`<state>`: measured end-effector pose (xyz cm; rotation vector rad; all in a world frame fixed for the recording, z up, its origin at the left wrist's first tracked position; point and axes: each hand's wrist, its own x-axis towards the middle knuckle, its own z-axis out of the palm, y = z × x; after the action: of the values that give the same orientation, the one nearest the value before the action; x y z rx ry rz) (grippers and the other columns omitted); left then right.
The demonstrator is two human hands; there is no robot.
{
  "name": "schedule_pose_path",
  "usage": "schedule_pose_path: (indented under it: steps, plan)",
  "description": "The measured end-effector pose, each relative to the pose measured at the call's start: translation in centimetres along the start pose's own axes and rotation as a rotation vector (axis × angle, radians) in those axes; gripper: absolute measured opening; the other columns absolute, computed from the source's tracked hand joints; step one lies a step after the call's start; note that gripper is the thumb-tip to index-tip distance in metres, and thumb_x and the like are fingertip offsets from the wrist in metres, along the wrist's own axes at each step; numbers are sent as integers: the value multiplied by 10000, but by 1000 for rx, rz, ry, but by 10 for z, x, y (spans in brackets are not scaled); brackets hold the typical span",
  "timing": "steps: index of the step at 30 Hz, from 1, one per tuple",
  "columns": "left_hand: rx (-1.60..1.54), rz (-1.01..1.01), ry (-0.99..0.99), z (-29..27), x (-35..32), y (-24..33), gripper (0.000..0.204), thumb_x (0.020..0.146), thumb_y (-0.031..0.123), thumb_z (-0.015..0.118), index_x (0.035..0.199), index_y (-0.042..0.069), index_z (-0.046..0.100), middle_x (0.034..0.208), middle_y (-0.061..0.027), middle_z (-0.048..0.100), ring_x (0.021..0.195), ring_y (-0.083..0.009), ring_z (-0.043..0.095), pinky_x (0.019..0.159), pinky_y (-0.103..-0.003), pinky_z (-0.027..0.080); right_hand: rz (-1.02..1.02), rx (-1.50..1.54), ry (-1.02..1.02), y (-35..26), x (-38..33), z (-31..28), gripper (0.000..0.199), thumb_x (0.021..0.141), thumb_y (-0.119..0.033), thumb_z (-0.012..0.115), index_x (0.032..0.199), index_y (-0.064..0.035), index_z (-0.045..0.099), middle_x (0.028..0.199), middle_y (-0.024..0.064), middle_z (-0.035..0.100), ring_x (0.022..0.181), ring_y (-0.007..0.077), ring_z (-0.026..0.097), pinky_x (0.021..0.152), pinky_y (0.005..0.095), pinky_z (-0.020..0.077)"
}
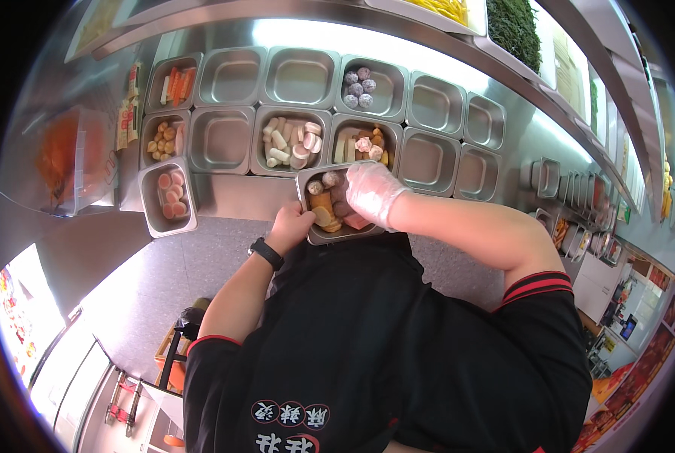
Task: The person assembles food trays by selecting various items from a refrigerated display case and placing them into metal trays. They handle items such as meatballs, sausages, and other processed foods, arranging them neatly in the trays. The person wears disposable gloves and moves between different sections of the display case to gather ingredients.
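Observation:
At the counter's front edge, a steel pan holds pale and speckled balls, tan tube-shaped pieces, slices and pink pieces. My bare left hand, with a dark watch at the wrist, is closed on the pan's left rim. Over the pan's right side is my right hand in a clear plastic glove. Its fingers curl down among the food; their tips and whatever they pinch are hidden. Just beyond stands a pan with pale sticks and pink-and-white pieces. Beside it another pan holds sticks and pinkish pieces.
Two rows of steel pans sit in the counter, several bare inside. Others hold crab sticks, purple-grey balls and yellowish balls. A pan of pink slices juts out at left. Clear tub far left; shelf overhead.

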<state>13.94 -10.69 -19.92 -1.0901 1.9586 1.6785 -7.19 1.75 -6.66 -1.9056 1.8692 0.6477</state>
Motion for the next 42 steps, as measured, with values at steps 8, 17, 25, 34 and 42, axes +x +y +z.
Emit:
schedule_pose_path:
  steps: [8,17,25,34,42]
  plan:
    - [76,5,24,1,-2,3,281,869,231,690,867,-49,678,766,-160,696,736,-247,681,700,-404,554,201,335,225,174,41,4,121,884,-180,674,845,-68,702,975,208,658,967,395,672,860,472,565]
    - [31,-36,56,9,-4,-8,251,904,215,687,905,-36,684,765,-72,682,735,-155,646,691,-360,547,138,505,386,232,82,83,316,831,-162,736,1134,-73,723,1204,190,645,1139,393,643,986,461,533]
    - [27,-36,-14,6,3,-16,233,907,181,680,980,-38,715,801,-49,694,756,-131,641,700,-334,546,345,702,663,213,-20,69,444,835,-174,807,1251,-99,672,1332,159,642,1235,375,636,1058,453,526]
    - [-43,2,31,9,6,-17,319,869,238,677,891,-80,693,762,-181,701,737,-240,697,707,-404,565,445,702,495,179,11,93,346,933,-84,590,1267,-78,680,1361,186,659,1241,379,646,1049,447,530]
    - [-53,-38,83,13,2,-13,332,873,251,662,895,-80,689,804,-244,713,790,-340,719,748,-444,567,549,606,139,187,62,89,355,948,-109,555,1270,-14,669,1360,209,656,1255,384,642,1052,469,522]
